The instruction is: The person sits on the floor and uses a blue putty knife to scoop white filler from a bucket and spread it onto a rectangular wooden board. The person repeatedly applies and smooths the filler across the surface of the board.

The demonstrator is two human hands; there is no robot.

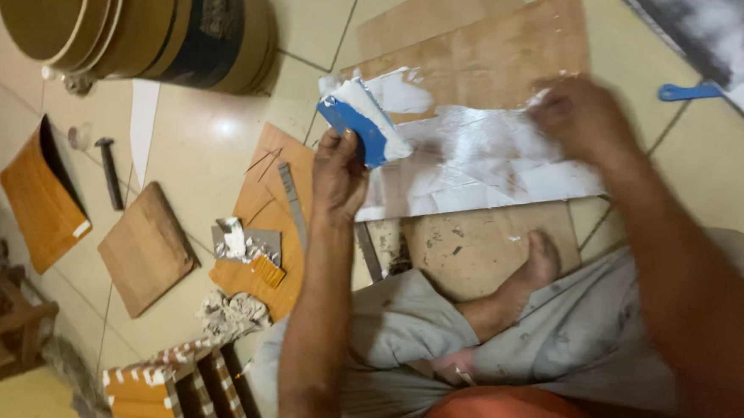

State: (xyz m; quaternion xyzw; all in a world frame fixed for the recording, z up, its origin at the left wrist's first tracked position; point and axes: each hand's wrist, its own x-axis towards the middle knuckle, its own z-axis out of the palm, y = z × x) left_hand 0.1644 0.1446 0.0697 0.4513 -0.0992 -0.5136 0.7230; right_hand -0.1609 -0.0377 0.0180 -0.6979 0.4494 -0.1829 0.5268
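I see no packages, signs or screens, only a dark band like a label [216, 23] round the stacked tan buckets [102, 12].

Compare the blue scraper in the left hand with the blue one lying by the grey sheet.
The held scraper is in the left hand, loaded with white paste, over the coated board. The lying scraper rests untouched on the floor, looks clean, and only its handle shows. Both are blue.

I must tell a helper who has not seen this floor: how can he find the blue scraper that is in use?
Start at the wooden board smeared white in the middle of the floor. At its left edge, the left hand holds the blue scraper. Unlike the other blue tool lying far right, it is loaded with white paste.
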